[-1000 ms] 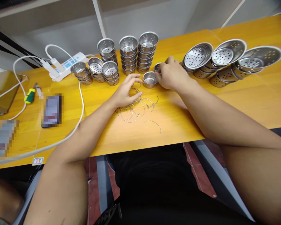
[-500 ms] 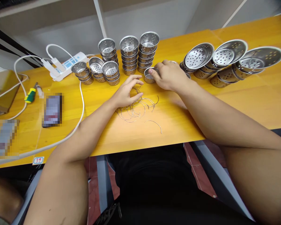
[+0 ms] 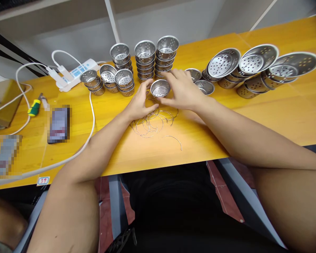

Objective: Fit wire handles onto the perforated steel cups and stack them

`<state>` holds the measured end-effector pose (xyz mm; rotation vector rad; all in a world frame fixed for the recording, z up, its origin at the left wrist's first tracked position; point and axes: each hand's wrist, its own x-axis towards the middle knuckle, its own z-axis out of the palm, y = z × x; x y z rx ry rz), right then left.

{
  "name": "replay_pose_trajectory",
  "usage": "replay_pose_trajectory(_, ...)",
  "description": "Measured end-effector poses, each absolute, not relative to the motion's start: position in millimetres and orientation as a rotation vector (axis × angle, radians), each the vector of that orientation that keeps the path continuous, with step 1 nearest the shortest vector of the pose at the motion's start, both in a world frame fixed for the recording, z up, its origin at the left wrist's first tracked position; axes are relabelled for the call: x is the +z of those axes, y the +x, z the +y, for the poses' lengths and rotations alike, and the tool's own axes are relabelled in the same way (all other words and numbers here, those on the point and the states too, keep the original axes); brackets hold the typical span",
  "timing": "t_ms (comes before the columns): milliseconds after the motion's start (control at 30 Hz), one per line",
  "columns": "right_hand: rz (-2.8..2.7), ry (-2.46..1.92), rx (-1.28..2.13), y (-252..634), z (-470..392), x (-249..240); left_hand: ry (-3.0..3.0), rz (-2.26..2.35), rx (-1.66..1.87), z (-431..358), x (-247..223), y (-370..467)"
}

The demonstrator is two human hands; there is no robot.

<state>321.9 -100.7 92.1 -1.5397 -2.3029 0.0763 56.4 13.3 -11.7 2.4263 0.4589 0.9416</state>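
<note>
A small perforated metal cup [image 3: 160, 88] stands upright between my two hands. On its right side, my right hand [image 3: 183, 89] has its fingers and thumb curved around the cup and grips it. My left hand [image 3: 141, 102] is at the cup's left, thumb and fingers apart, with nothing held in it. Several thin curved wires [image 3: 150, 124] lie loose on the table below the hands, and a single curved wire [image 3: 175, 138] lies nearer the front edge. Two low cups [image 3: 193, 74] [image 3: 204, 87] stand just beyond my right hand.
Stacks of perforated cups [image 3: 144, 58] stand at the back, with shorter stacks [image 3: 124, 82] to their left and tall leaning stacks [image 3: 252, 70] at right. A power strip [image 3: 77, 75], a white cable [image 3: 92, 116], a phone [image 3: 58, 124] and a screwdriver [image 3: 34, 107] occupy the left.
The small cup has moved left and slightly toward me, along with my right hand. My left hand's fingers have drawn up beside it. Two low cups at right are more exposed.
</note>
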Motion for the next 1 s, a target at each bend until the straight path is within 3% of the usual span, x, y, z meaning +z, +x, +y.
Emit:
replay_pose_trajectory(233,-2.304,-1.362,0.245,303.7,-111.7,98.0,2.39,0.488,1.015,20.4,-16.5,54.2)
replay_pose_trajectory(600,-2.177,-2.108,0.043,356.1,-118.3,116.3,2.426,0.568,1.09,29.7,-22.0,54.1)
replay_pose_trajectory(833,-2.317,-2.397,0.111,322.0,-123.4,137.0,2.421,0.581,1.121,27.5,-18.2,52.7)
replay_pose_trajectory(1000,-2.399,-2.141,0.027,293.4,-140.4,124.3,2.396,0.548,1.15,29.3,-18.8,53.7)
